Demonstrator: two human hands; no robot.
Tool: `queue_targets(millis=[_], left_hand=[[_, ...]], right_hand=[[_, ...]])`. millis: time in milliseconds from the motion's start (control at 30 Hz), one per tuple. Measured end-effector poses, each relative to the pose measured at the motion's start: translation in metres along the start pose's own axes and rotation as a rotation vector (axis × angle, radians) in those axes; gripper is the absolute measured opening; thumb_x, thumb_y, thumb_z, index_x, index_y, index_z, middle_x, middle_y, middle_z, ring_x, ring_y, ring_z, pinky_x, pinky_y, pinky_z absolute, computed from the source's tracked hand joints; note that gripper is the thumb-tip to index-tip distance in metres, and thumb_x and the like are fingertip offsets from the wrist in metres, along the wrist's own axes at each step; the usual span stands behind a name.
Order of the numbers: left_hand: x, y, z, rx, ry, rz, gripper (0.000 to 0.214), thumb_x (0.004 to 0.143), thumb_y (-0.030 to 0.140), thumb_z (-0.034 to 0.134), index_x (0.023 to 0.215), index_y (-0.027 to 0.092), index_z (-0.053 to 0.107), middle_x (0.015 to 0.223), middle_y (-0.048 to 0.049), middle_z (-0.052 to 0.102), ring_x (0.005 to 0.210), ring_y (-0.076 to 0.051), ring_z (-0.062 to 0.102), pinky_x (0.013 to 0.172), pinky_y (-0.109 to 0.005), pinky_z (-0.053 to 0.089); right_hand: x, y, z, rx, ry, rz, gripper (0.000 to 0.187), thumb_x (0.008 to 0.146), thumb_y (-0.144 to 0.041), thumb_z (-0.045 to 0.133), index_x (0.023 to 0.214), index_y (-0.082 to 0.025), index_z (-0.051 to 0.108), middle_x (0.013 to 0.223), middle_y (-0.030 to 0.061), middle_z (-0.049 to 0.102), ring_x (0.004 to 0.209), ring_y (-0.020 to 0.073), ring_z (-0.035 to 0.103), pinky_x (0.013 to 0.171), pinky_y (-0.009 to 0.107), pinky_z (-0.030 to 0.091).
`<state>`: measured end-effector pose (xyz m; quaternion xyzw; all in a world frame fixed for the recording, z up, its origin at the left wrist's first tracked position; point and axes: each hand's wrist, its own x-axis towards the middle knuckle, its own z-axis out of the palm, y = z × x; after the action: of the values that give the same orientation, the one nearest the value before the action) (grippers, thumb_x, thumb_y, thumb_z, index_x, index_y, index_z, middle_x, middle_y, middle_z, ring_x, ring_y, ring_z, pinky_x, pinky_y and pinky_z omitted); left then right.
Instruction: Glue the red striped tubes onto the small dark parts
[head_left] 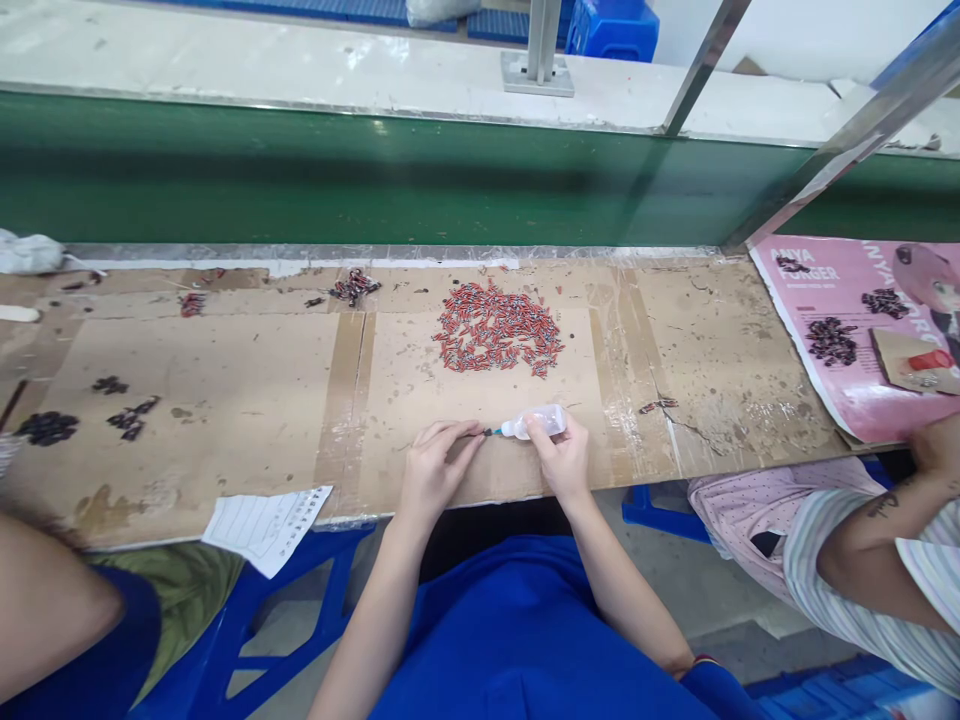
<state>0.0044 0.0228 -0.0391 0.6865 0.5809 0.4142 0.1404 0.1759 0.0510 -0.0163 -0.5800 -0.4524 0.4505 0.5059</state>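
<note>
My right hand (pixel 564 458) is closed around a small clear squeeze bottle (pixel 538 421) lying sideways, its thin tip pointing left. My left hand (pixel 437 460) pinches a tiny dark part at that tip, fingers pressed together; the part is too small to name. Both hands rest on the taped cardboard work surface (pixel 262 370) near its front edge. A heap of several small red and grey parts (pixel 496 328) lies just beyond my hands.
A green conveyor belt (pixel 337 180) runs along the back. Small dark part piles (pixel 46 427) lie at left, a printed paper slip (pixel 262 522) hangs over the edge. A pink poster (pixel 847 300) with more piles is right. Co-workers' arms (pixel 885 530) sit either side.
</note>
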Motion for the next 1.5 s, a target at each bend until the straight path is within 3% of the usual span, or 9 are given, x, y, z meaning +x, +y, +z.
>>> queue_targets(millis=[300, 500, 733, 900, 1033, 1100, 1167, 1333, 1500], left_hand=[[0.000, -0.001, 0.001, -0.019, -0.007, -0.013, 0.014, 0.087, 0.030, 0.063, 0.095, 0.020, 0.069, 0.087, -0.0048, 0.076, 0.081, -0.019, 0.071, 0.078, -0.035, 0.056], [0.006, 0.004, -0.006, -0.133, -0.073, -0.099, 0.024, 0.084, 0.036, 0.064, 0.103, 0.021, 0.068, 0.093, -0.0057, 0.076, 0.088, -0.021, 0.071, 0.085, -0.037, 0.056], [0.056, -0.024, -0.022, 0.078, -0.021, -0.346, 0.026, 0.084, 0.040, 0.055, 0.090, 0.019, 0.070, 0.096, -0.0097, 0.074, 0.092, -0.026, 0.067, 0.082, -0.041, 0.053], [0.087, -0.045, -0.015, 0.230, -0.090, -0.309, 0.014, 0.080, 0.031, 0.057, 0.078, 0.021, 0.067, 0.090, -0.0089, 0.073, 0.094, -0.029, 0.064, 0.092, -0.046, 0.045], [0.088, -0.055, -0.006, 0.191, -0.033, -0.238, 0.010, 0.080, 0.026, 0.057, 0.071, 0.022, 0.060, 0.083, -0.0093, 0.069, 0.086, -0.029, 0.060, 0.086, -0.047, 0.046], [0.084, -0.053, -0.005, 0.170, 0.010, -0.186, 0.012, 0.082, 0.024, 0.055, 0.071, 0.022, 0.057, 0.082, -0.0089, 0.067, 0.084, -0.028, 0.059, 0.085, -0.046, 0.045], [0.075, -0.042, -0.006, 0.137, 0.037, -0.118, 0.012, 0.086, 0.024, 0.053, 0.075, 0.023, 0.057, 0.084, -0.0078, 0.065, 0.086, -0.027, 0.057, 0.084, -0.044, 0.046], [0.047, 0.010, -0.012, 0.011, -0.069, -0.002, 0.014, 0.092, 0.024, 0.047, 0.085, 0.022, 0.059, 0.087, -0.0043, 0.064, 0.090, -0.022, 0.057, 0.084, -0.037, 0.047], [0.029, 0.028, -0.013, -0.043, -0.102, 0.009, 0.013, 0.093, 0.026, 0.049, 0.087, 0.022, 0.059, 0.088, -0.0042, 0.064, 0.090, -0.021, 0.058, 0.083, -0.035, 0.048]], right_hand=[[0.001, 0.005, -0.002, 0.071, 0.069, 0.018, 0.023, 0.071, -0.039, 0.069, 0.070, -0.017, 0.064, 0.066, 0.0024, 0.069, 0.062, 0.0177, 0.063, 0.059, 0.029, 0.051], [0.012, 0.009, -0.017, 0.228, 0.207, -0.005, 0.033, 0.065, -0.036, 0.077, 0.089, -0.018, 0.062, 0.082, 0.0043, 0.073, 0.072, 0.0206, 0.070, 0.068, 0.033, 0.055], [0.024, 0.007, -0.027, 0.052, 0.172, -0.145, 0.048, 0.064, -0.028, 0.080, 0.099, -0.024, 0.047, 0.098, 0.0097, 0.076, 0.100, 0.0255, 0.070, 0.095, 0.046, 0.050], [0.026, 0.013, -0.026, -0.121, 0.088, -0.140, 0.063, 0.066, -0.036, 0.080, 0.120, -0.022, 0.048, 0.106, 0.0120, 0.074, 0.099, 0.0252, 0.069, 0.095, 0.047, 0.050], [0.016, 0.011, -0.027, -0.223, 0.191, -0.328, 0.077, 0.063, -0.040, 0.082, 0.128, -0.020, 0.045, 0.113, 0.0137, 0.069, 0.104, 0.0267, 0.065, 0.091, 0.046, 0.051], [0.006, 0.006, -0.026, -0.255, 0.290, -0.489, 0.067, 0.064, -0.040, 0.082, 0.120, -0.021, 0.052, 0.109, 0.0128, 0.068, 0.102, 0.0277, 0.065, 0.086, 0.046, 0.053], [-0.005, 0.000, -0.020, -0.261, 0.270, -0.581, 0.044, 0.068, -0.038, 0.080, 0.105, -0.023, 0.060, 0.094, 0.0092, 0.070, 0.090, 0.0265, 0.067, 0.081, 0.046, 0.055], [-0.017, -0.005, 0.009, -0.046, -0.080, -0.308, 0.027, 0.080, -0.040, 0.070, 0.101, -0.022, 0.068, 0.093, 0.0083, 0.073, 0.081, 0.0215, 0.070, 0.070, 0.036, 0.061], [-0.014, 0.001, 0.019, 0.052, -0.179, -0.097, 0.019, 0.084, -0.038, 0.064, 0.087, -0.021, 0.070, 0.087, 0.0059, 0.074, 0.079, 0.0200, 0.071, 0.074, 0.033, 0.060]])
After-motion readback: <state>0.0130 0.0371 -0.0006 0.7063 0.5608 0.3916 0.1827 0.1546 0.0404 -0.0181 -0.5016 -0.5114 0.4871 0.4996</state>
